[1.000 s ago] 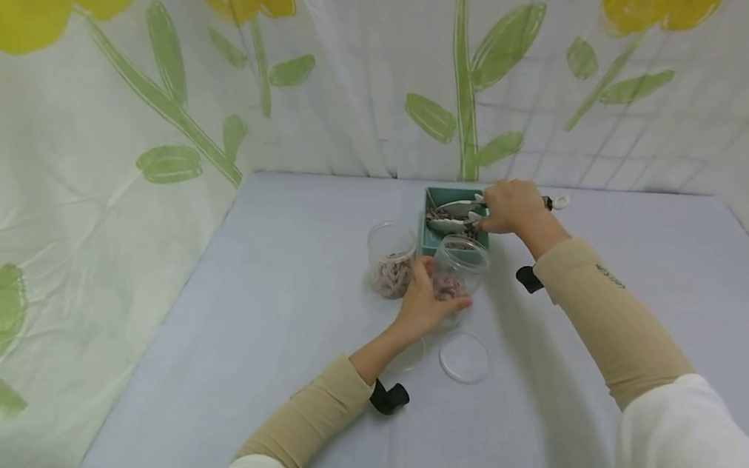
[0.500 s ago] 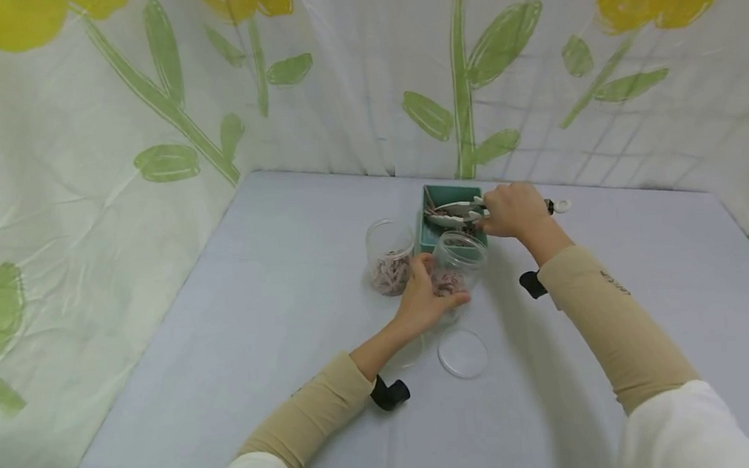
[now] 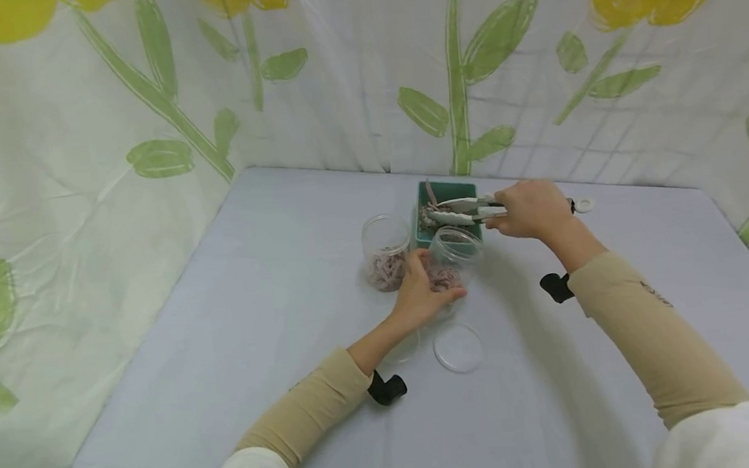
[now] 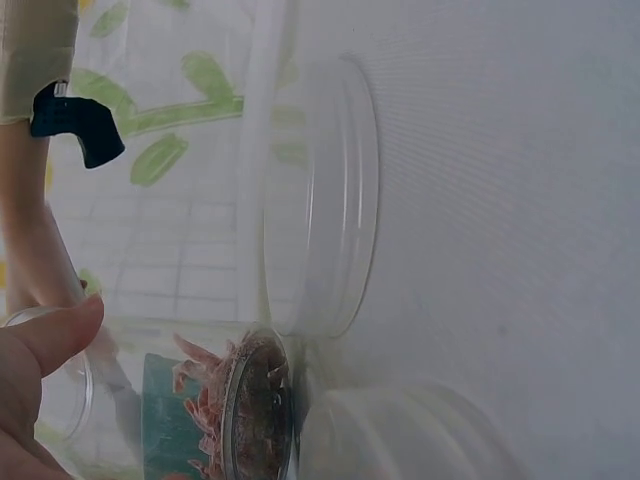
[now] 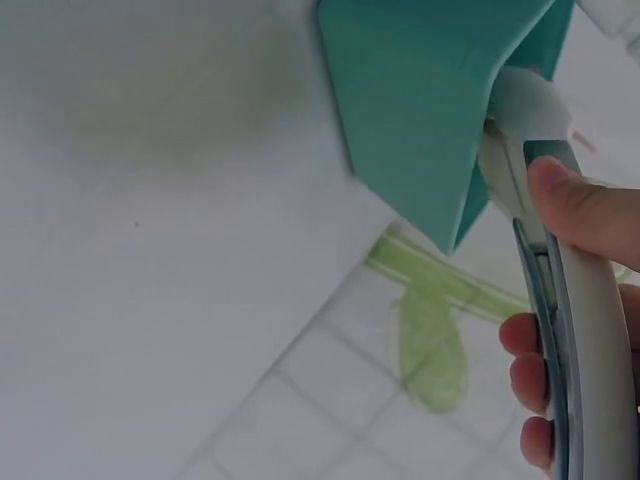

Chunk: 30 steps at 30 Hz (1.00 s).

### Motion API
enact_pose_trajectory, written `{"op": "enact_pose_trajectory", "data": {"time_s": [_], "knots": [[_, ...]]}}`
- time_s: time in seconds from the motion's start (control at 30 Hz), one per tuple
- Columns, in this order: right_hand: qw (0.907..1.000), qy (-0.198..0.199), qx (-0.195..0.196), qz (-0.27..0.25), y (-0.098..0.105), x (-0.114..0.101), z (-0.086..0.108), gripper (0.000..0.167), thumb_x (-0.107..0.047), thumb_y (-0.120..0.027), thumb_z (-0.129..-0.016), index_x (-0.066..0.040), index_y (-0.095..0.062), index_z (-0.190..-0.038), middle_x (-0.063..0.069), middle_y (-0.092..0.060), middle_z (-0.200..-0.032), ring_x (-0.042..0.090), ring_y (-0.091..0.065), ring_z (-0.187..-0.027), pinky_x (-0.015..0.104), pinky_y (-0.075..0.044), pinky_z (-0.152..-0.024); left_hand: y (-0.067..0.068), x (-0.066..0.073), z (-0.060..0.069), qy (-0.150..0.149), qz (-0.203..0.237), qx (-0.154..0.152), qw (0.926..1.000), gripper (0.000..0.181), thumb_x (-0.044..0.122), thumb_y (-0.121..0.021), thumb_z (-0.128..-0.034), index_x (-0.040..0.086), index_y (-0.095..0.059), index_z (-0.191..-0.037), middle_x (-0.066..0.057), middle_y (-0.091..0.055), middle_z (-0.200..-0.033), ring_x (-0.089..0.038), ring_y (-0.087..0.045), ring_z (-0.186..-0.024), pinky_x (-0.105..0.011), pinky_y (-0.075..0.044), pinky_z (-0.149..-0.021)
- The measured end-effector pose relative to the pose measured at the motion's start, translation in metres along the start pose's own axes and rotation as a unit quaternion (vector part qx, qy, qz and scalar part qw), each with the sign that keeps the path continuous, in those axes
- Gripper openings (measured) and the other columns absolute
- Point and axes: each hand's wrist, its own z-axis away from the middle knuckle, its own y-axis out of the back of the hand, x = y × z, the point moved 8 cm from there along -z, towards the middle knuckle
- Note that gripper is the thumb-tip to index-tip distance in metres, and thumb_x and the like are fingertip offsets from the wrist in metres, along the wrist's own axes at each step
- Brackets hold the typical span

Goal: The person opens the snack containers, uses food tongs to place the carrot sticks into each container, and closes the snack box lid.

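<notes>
My left hand (image 3: 420, 297) grips a clear plastic jar (image 3: 453, 243), partly filled with pinkish strips (image 3: 445, 277). The jar leans slightly towards a green rectangular box (image 3: 462, 187). In the left wrist view the thumb (image 4: 60, 335) lies along the jar's side. My right hand (image 3: 536, 209) holds white-and-grey tongs (image 3: 453, 219), their heads inside the box among more strips (image 3: 431, 216). The right wrist view shows the thumb on one arm of the tongs (image 5: 590, 350) and fingers on the other. The box wall partly hides the tongs' heads there.
A second clear jar (image 3: 384, 234) with similar strips stands left of the held one. Two clear round lids lie nearer me: one lid (image 3: 458, 347) in full view, the other lid (image 3: 404, 346) partly behind my left wrist. A flower-printed curtain (image 3: 337, 111) hangs behind the table.
My right hand has moved right with the tongs, and their heads now sit at the left part of the box among the strips. My left hand keeps hold of the jar, nearly still.
</notes>
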Motion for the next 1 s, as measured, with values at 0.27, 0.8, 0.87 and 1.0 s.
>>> {"op": "enact_pose_trajectory", "data": {"time_s": [0.27, 0.8, 0.87, 1.0], "knots": [[0.9989, -0.021, -0.003, -0.043, 0.013, 0.013, 0.017, 0.059, -0.042, -0.067, -0.089, -0.002, -0.060, -0.132, 0.026, -0.068, -0.101, 0.036, -0.063, -0.074, 0.046, -0.050, -0.057, -0.001, 0.000, -0.001, 0.010, 0.004, -0.003, 0.9999, 0.080, 0.021, -0.077, -0.0850, -0.001, -0.022, -0.138, -0.025, -0.036, -0.141, -0.037, -0.040, -0.131, -0.048, -0.036, -0.106], [0.9805, 0.063, 0.177, -0.059, 0.051, 0.020, 0.087, 0.034, -0.032, -0.082, -0.074, -0.006, -0.071, -0.093, -0.007, -0.050, -0.054, 0.011, -0.037, -0.045, 0.031, -0.032, -0.042, -0.001, 0.002, 0.001, 0.008, 0.002, 0.007, 0.9999, 0.079, 0.020, -0.077, -0.0850, -0.002, -0.022, -0.138, -0.025, -0.035, -0.142, -0.040, -0.040, -0.130, -0.050, -0.036, -0.105], [0.9747, 0.075, 0.199, -0.070, 0.055, 0.020, 0.095, 0.040, -0.040, -0.080, -0.077, -0.005, -0.073, -0.095, -0.006, -0.054, -0.056, 0.009, -0.036, -0.044, 0.030, -0.031, -0.041, -0.001, 0.001, 0.001, 0.009, 0.002, 0.006, 0.9999, 0.079, 0.020, -0.077, -0.0852, -0.002, -0.022, -0.138, -0.025, -0.035, -0.142, -0.040, -0.040, -0.130, -0.050, -0.037, -0.104], [0.9638, 0.106, 0.231, -0.080, 0.060, 0.017, 0.106, 0.073, -0.072, -0.052, -0.085, -0.004, -0.076, -0.096, -0.006, -0.058, -0.056, 0.004, -0.035, -0.043, 0.028, -0.030, -0.039, -0.001, 0.000, 0.001, 0.011, -0.003, 0.009, 0.9999, 0.079, 0.022, -0.077, -0.0851, -0.001, -0.022, -0.138, -0.025, -0.035, -0.141, -0.039, -0.041, -0.130, -0.050, -0.036, -0.105]]}}
